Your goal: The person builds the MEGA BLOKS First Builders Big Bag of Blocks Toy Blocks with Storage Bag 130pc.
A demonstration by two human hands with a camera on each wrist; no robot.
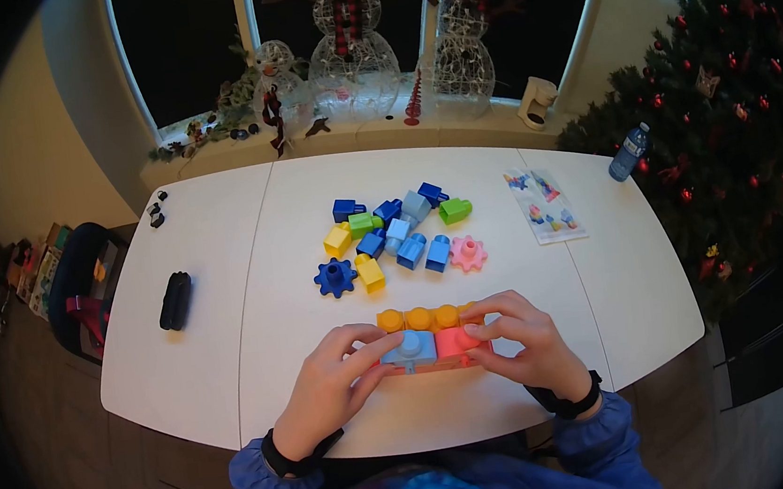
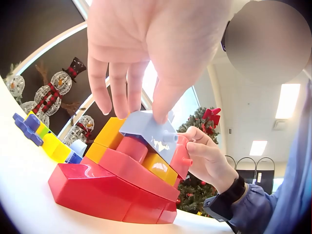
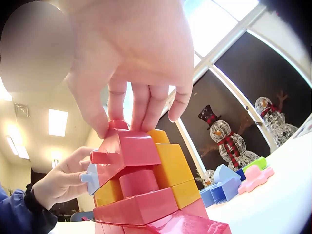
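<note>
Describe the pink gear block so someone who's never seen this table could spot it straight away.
On the white table, find the loose blocks. At their near right edge, beside a light blue block, lies the pink gear block. It alone there is pink; the other gear block is dark blue.

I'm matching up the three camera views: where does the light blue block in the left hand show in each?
Head: the light blue block is below centre, in the left hand.
Left wrist: near centre, under the thumb.
Right wrist: left side, mostly hidden behind the pink block.
Shared landmark: that pink block, right beside it.
</note>
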